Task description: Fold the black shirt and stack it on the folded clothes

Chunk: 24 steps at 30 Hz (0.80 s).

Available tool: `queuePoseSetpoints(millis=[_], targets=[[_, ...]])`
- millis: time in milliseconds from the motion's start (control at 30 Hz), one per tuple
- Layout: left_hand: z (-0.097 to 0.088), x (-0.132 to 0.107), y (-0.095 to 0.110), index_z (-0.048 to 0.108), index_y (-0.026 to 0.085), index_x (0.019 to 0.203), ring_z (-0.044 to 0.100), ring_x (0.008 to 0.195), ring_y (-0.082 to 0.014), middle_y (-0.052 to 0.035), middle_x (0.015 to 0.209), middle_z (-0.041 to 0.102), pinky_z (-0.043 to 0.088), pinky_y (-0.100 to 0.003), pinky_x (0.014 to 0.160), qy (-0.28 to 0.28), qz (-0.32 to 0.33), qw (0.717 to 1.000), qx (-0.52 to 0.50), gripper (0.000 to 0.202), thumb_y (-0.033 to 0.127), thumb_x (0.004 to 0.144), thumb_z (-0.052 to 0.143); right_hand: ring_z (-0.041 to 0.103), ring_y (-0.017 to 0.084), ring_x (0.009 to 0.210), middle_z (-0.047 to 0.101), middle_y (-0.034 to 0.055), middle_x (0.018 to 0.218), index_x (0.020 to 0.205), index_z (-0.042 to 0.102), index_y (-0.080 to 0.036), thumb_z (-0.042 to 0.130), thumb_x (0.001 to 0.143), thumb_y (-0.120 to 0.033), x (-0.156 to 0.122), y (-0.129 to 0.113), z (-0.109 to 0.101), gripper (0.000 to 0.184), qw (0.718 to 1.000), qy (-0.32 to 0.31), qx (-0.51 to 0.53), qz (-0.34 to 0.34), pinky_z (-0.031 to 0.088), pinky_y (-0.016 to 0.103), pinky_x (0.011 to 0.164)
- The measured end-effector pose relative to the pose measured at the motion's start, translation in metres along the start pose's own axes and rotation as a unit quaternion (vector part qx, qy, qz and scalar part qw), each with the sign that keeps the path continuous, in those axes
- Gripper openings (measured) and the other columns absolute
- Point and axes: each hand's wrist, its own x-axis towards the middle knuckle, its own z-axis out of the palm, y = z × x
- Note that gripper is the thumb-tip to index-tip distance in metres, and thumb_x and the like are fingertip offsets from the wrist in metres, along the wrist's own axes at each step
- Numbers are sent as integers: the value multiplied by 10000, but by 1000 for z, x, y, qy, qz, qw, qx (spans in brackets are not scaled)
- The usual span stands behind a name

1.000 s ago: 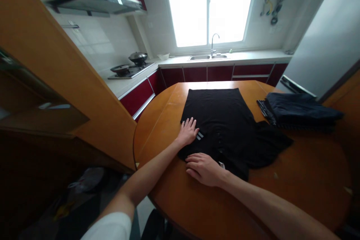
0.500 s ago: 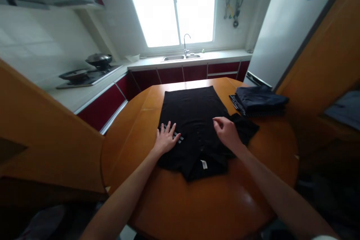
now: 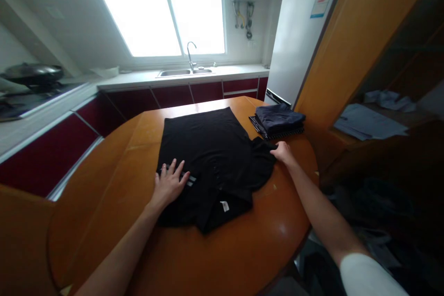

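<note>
Your left hand [image 3: 169, 184] lies flat, fingers spread, on the black shirt [image 3: 208, 148]; your right hand [image 3: 282, 152] pinches its sleeve edge on the table [image 3: 114, 157].

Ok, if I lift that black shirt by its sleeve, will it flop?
Probably flops: the black shirt lies limp, folded over itself on the table. Likely light, being thin cloth. It may slide on glossy wood; the left hand presses it.

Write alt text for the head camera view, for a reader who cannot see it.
A person's left hand lies flat on a black shirt spread on a round wooden table, while the right hand touches the sleeve at its right edge. A pile of folded dark clothes sits just beyond that hand.
</note>
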Motion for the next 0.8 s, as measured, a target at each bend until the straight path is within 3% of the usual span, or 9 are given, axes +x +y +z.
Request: queuePoseSetpoints(millis=[133,233,267,333,400,433,600,800], targets=[[-3,-1,2,345,259,1609,205,1534,-434,-87,1693,235,258,-663,1173,-3,-3,1000,7,627,517,1038,311,719,267,928,762,119,945,972,738,-152,681,777,-192,1,-20,-3,207,999,36,33,-20,524,286,776],[-2,-1,2,341,261,1610,199,1535,-435,-85,1693,234,253,-669,1171,-5,1,1000,8,627,519,1040,308,706,243,916,760,100,964,997,727,-164,683,791,-204,-10,-50,-3,214,986,81,100,-106,517,285,779],[-2,-1,2,338,259,1611,198,1535,-438,-85,1694,232,251,-671,1171,-6,2,1000,8,628,519,1041,305,704,230,883,760,88,949,1001,728,-169,694,796,-214,-15,-61,-2,213,977,69,131,-155,517,283,767],[-2,-1,1,335,256,1613,199,1533,-441,-85,1694,231,253,-673,1167,-7,3,1000,9,627,514,1043,301,697,200,795,759,61,895,1018,736,-180,704,824,-258,-23,-79,4,211,951,-14,184,-250,517,274,727],[-1,-2,1,340,256,1611,206,1530,-441,-86,1692,238,259,-670,1165,-4,5,1000,10,622,506,1043,308,692,180,735,759,45,854,1017,748,-185,676,874,-299,-25,-88,11,196,927,-87,220,-291,519,266,698],[-1,-2,1,344,256,1610,209,1529,-442,-87,1691,243,261,-670,1163,-2,6,1000,10,619,502,1042,314,696,178,740,763,46,858,1009,753,-184,652,896,-296,-23,-88,15,188,925,-91,230,-289,524,266,706],[1,-2,0,365,253,1602,213,1526,-448,-92,1686,256,256,-684,1160,2,10,1000,1,617,506,1040,326,714,203,851,777,80,942,948,771,-175,583,906,-167,13,-66,29,193,955,5,192,-225,535,291,802],[5,-2,-2,413,255,1578,215,1523,-458,-97,1679,276,266,-709,1146,20,2,1000,-20,586,481,1039,367,702,207,877,767,104,1007,976,777,-156,611,895,-163,43,-51,51,185,956,-14,171,-238,532,306,845]])
